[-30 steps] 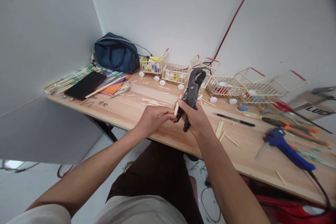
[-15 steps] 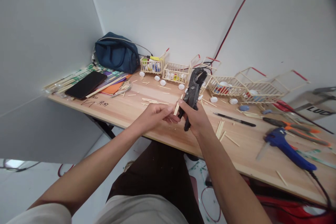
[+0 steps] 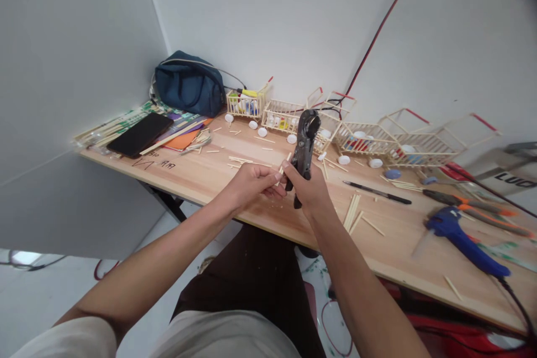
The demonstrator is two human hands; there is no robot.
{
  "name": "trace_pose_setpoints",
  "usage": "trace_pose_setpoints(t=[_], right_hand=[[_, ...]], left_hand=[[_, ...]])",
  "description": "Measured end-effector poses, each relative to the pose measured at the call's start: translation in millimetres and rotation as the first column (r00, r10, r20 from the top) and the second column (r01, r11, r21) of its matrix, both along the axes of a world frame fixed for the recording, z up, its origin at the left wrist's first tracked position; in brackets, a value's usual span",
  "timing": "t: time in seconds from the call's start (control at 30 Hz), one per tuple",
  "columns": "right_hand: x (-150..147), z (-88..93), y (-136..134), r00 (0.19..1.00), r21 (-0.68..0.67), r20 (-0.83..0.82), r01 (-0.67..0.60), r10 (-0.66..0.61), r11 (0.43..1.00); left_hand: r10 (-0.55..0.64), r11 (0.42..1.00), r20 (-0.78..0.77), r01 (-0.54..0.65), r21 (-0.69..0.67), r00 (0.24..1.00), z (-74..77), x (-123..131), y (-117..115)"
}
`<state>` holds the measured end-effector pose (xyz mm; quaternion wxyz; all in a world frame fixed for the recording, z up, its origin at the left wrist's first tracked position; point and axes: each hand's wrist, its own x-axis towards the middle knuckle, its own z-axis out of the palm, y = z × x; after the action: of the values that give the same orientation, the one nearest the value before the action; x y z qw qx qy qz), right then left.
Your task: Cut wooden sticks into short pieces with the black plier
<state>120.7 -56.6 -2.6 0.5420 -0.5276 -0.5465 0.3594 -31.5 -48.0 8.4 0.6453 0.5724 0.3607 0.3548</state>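
My left hand (image 3: 255,180) is closed, pinching a short, pale wooden stick (image 3: 284,164) between thumb and fingers over the front of the table. Wrapped around the handles of a black pliers-like cutter (image 3: 305,145) is my right hand (image 3: 308,187). The cutter's curved jaws point up and away from me. My right thumb lies close beside the stick; whether it touches is hard to tell. Loose cut sticks (image 3: 245,162) lie on the wood just beyond my left hand, and more sticks (image 3: 351,211) rest to the right of my right hand.
Several miniature stick-built shopping carts (image 3: 245,105) line the back of the table (image 3: 201,176). A blue bag (image 3: 191,84) and a phone (image 3: 140,134) are at left. At right are a pen (image 3: 377,192), orange-handled pliers (image 3: 474,207) and a blue glue gun (image 3: 465,238) with its cord.
The cutter in my right hand has turned more upright, its head swinging left. Less of the stick shows between my hands. The camera view has shifted slightly.
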Motion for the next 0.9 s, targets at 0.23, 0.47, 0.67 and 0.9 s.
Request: trace_pose_setpoints(t=[0.23, 0.47, 0.67, 0.9], right_hand=[[-0.8, -4.5, -0.8, 0.998, 0.029, 0.067, -0.006, 0.004, 1.000], [15.0, 21.6, -12.7, 0.974, -0.126, 0.140, -0.163, 0.180, 0.978], [42.8, 30.0, -32.1, 0.936, -0.292, 0.196, -0.229, 0.292, 0.929], [39.3, 34.6, -46.7, 0.864, -0.422, 0.282, -0.280, 0.418, 0.863]], left_hand=[[0.034, 0.989, -0.038, -0.028, 0.146, 0.999, -2.3, 0.3, -0.8], [0.160, 0.934, -0.160, -0.097, 0.343, 0.974, 4.5, -15.4, -4.5], [0.304, 0.842, -0.230, -0.148, 0.518, 0.924, 20.5, -32.3, -15.9], [0.403, 0.724, -0.304, -0.097, 0.683, 0.863, 25.1, -28.4, -26.4]])
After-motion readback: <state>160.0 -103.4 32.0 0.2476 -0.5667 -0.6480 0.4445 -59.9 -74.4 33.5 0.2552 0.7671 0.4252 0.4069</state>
